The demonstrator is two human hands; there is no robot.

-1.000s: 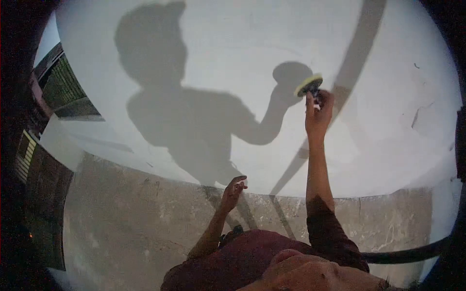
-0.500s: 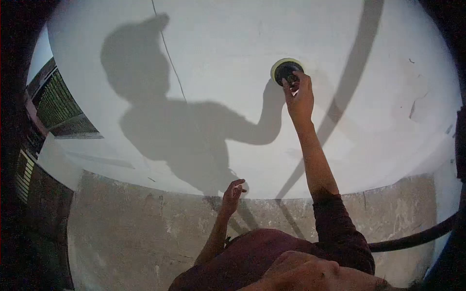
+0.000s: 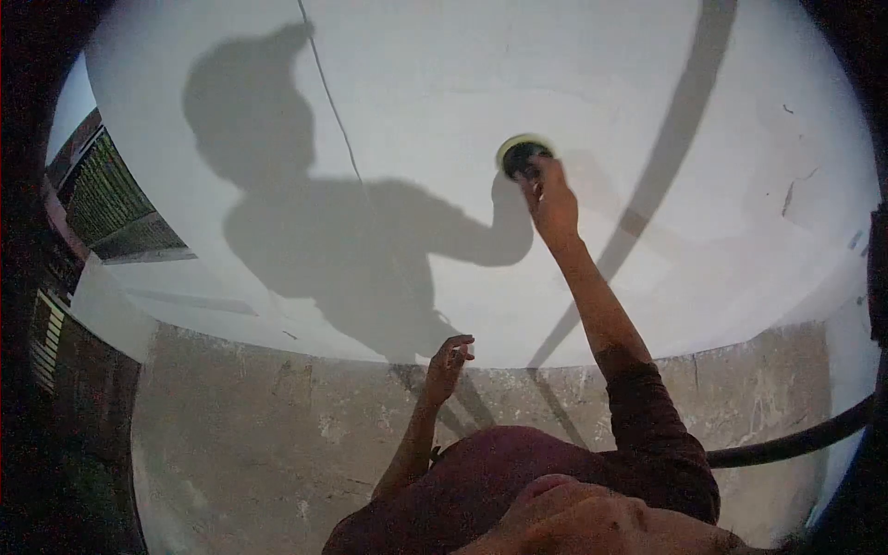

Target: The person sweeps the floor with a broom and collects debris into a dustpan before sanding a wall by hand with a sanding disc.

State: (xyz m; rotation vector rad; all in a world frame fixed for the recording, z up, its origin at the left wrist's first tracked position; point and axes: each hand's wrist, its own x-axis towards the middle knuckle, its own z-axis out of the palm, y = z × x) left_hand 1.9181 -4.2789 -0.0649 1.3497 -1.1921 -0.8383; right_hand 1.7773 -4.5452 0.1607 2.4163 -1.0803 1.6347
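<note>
My right hand [image 3: 552,202] is raised to the white wall [image 3: 416,120], its fingers closed round the grip of a round black sanding pad [image 3: 525,155]. A pale yellow rim shows along the pad's upper edge, and its face is turned to the wall. The pad and fingertips are slightly blurred. Lower down, my left hand [image 3: 448,368] hovers in front of the wall near its bottom border. Its fingers are loosely bent with a gap between thumb and forefinger, and I see nothing in them.
A thin cable or line [image 3: 331,100] runs down the wall. Below the white area is a rough grey-brown band [image 3: 240,435]. A dark hose [image 3: 795,448] curves in at the right. My shadow [image 3: 250,111] covers the wall's left part, and a slatted panel [image 3: 111,196] stands at far left.
My right hand and the sanding pad have moved down and to the left across the wall. My left hand has risen slightly, its fingers still loosely bent.
</note>
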